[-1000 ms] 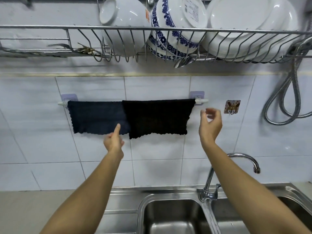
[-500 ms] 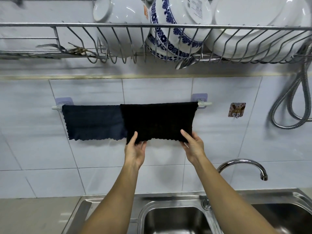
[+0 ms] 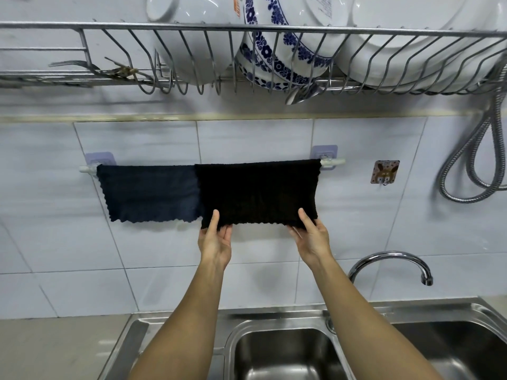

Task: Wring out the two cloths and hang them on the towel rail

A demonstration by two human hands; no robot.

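Gripping black cloth (image 3: pixel 256 192) bottom corners: left hand (image 3: pixel 215 241) at 7 o'clock, right hand (image 3: pixel 311 235) at 5; navy cloth (image 3: pixel 148 193) alongside on towel rail (image 3: pixel 333 161).

Matt textured black cloth (image 3: pixel 256 192), glossy wall tiles (image 3: pixel 255 138), shiny steel sink (image 3: pixel 288 349)

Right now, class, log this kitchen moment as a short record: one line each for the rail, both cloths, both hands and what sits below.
towel rail: white, on the tiled wall, holding both cloths
navy cloth: draped on the left part
black cloth: draped on the right, overlapping the navy one's edge
left hand: pinching the black cloth's lower left corner
right hand: pinching its lower right corner
below: steel sink, tap
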